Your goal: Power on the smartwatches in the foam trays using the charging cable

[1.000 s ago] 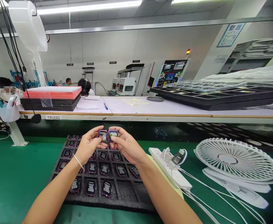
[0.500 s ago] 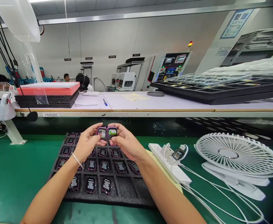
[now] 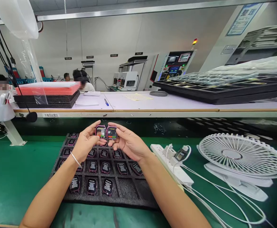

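Note:
Between the thumb and fingers of my left hand [image 3: 87, 141] is a purple-framed smartwatch [image 3: 101, 131] with a lit, coloured screen. My right hand [image 3: 127, 139] pinches a second smartwatch [image 3: 111, 133], its screen lit too, with a red and green strip low down. The two watches are held up side by side, nearly touching, screens facing me. Below them lies a black foam tray [image 3: 86, 199] with several smartwatches in its compartments, their dark screens showing white text. Two compartments at the tray's front right hold no watch. My forearms hide parts of the tray.
Right of the tray lies a white power strip [image 3: 159, 151] with plugs and looping white cables, beside a white fan [image 3: 238, 155]. A shelf [image 3: 133, 104] behind carries red and black foam stacks [image 3: 48, 90], a blue pen and black trays. People sit beyond.
Both hands have risen slightly and shifted left with the watches. My right thumb has moved off the lower part of its watch's screen, and the pictures on both screens have changed.

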Demonstrator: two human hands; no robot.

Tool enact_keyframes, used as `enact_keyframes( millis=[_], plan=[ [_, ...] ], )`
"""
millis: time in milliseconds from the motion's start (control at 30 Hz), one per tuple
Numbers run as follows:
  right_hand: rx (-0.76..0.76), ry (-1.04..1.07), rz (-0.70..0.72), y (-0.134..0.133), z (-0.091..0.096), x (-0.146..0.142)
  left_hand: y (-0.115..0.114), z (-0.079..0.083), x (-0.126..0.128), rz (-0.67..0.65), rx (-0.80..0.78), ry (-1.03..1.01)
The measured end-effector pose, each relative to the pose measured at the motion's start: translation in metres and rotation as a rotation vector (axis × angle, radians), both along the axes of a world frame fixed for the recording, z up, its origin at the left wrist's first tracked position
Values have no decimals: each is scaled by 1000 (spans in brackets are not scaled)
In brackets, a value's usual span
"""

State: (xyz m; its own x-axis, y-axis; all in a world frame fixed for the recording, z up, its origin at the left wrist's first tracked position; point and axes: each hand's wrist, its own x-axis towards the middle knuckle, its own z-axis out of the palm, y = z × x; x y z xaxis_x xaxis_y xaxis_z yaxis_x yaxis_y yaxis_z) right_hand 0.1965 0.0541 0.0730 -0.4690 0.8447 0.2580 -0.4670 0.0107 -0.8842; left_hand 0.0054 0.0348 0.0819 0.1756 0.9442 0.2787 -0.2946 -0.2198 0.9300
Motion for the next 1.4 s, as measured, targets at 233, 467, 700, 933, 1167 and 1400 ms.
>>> enact_keyframes(
  millis=[233,467,700,933,1167,1400],
  plan=[
    [9,27,-74,0,3,-1,2,-3,3,25,93,7],
    [81,-14,-97,-5,7,1,4,-2,1,86,135,68],
    [130,-56,-107,-7,6,1,3,-2,3,110,178,118],
    [197,-83,-134,-6,7,2,5,-2,4,123,189,143],
    [233,-108,-162,-5,6,3,6,-2,4,115,194,145],
    [213,-105,-131,-5,5,2,5,-2,4,120,199,140]
  ],
)
